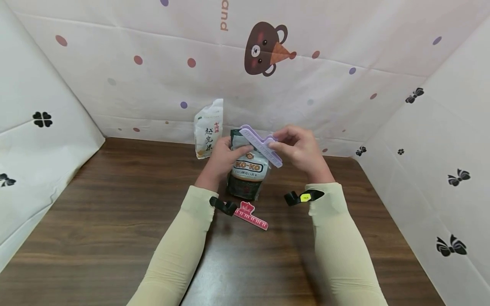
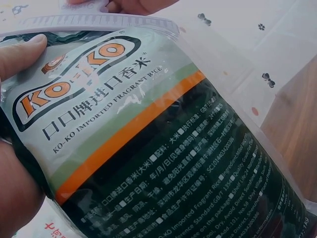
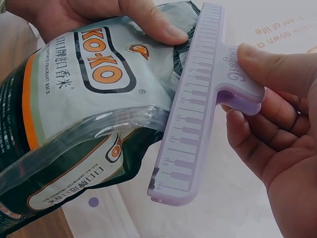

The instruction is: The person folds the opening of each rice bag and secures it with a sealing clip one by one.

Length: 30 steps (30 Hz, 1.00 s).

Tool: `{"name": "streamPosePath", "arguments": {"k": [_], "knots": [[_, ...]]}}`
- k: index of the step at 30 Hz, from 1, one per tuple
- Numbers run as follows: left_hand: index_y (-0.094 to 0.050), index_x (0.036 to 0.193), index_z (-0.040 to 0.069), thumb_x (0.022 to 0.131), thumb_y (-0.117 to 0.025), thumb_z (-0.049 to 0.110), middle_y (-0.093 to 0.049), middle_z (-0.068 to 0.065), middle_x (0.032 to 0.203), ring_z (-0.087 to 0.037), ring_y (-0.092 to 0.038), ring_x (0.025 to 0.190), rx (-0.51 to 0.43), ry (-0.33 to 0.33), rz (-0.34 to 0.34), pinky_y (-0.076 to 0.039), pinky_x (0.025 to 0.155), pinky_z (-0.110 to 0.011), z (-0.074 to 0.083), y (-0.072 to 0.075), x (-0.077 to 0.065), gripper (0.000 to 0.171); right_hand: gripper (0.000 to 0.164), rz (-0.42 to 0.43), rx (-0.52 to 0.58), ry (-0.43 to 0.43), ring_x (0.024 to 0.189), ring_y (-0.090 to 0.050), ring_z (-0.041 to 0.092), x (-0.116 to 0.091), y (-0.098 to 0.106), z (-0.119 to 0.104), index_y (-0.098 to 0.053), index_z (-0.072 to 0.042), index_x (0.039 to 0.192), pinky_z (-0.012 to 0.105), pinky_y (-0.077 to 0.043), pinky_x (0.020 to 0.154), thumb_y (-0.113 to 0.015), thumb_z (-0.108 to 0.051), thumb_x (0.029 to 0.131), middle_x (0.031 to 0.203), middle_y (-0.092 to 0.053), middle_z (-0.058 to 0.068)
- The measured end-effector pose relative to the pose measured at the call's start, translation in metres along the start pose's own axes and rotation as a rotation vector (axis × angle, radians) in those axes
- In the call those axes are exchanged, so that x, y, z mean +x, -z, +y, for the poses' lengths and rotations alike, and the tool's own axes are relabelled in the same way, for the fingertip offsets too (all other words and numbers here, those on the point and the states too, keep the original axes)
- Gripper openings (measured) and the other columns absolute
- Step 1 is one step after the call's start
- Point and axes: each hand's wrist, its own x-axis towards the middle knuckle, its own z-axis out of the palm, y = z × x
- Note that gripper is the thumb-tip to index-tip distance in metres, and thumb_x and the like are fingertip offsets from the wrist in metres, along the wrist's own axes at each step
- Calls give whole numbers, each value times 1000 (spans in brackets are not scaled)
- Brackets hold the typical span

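A green and white KO-KO rice bag (image 1: 248, 170) stands tilted on the table, its top folded over. My left hand (image 1: 223, 159) grips the bag's upper left side, the thumb across its front near the top. With thumb and fingers my right hand (image 1: 300, 148) pinches the handle of a purple bag clip (image 1: 262, 146) with piano-key markings. In the right wrist view the long clip (image 3: 190, 109) lies along the bag's top edge, just beyond the left thumb. How far its jaws reach over the bag is hidden.
A white rice bag (image 1: 208, 129) stands behind, to the left, against the patterned backdrop. On the brown table (image 1: 115, 221) a red bag clip (image 1: 250, 215) with piano-key markings lies before the KO-KO bag, partly under the left wrist camera (image 1: 223, 205). White sheets (image 1: 421, 170) wall the sides.
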Motion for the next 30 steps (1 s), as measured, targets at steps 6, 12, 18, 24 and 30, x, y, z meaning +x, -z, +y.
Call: {"name": "streamPosePath", "arguments": {"k": [6, 12, 18, 24, 30], "knots": [[-67, 116, 13, 89, -71, 27, -71, -10, 106, -22, -69, 93, 15, 6, 5, -54, 87, -38, 0, 0, 0, 31, 19, -16, 11, -13, 72, -65, 24, 2, -1, -1, -70, -6, 99, 25, -53, 64, -75, -19, 85, 95, -69, 9], [-67, 117, 12, 89, -71, 26, -71, -11, 106, -22, -69, 93, 18, -8, -4, -55, 86, -38, 0, 0, 0, 31, 20, -22, 26, -9, 72, -64, 26, 5, -1, -2, -69, -5, 100, 25, -53, 63, -75, -18, 85, 95, -68, 10], [-66, 118, 13, 89, -71, 26, -71, -11, 106, -22, -69, 92, 9, -12, -7, -55, 86, -38, -1, 1, 1, 32, 21, -19, 21, -1, 71, -64, 19, 6, -2, -3, -70, -6, 100, 24, -53, 63, -76, -18, 85, 94, -68, 9], [-67, 117, 12, 89, -71, 25, -71, -12, 105, -22, -69, 91, 4, -16, -6, -55, 85, -37, -2, 1, 1, 31, 21, -13, 38, 30, 70, -63, 14, 6, -3, -2, -69, -3, 102, 23, -52, 62, -76, -13, 84, 90, -68, 10], [-67, 117, 10, 89, -71, 23, -71, -12, 104, -21, -69, 90, -20, -39, -8, -55, 83, -36, -3, 1, 2, 31, 25, -6, 65, 47, 71, -63, 13, 5, -5, 0, -69, -2, 105, 22, -52, 63, -76, -12, 84, 93, -66, 7]]}}
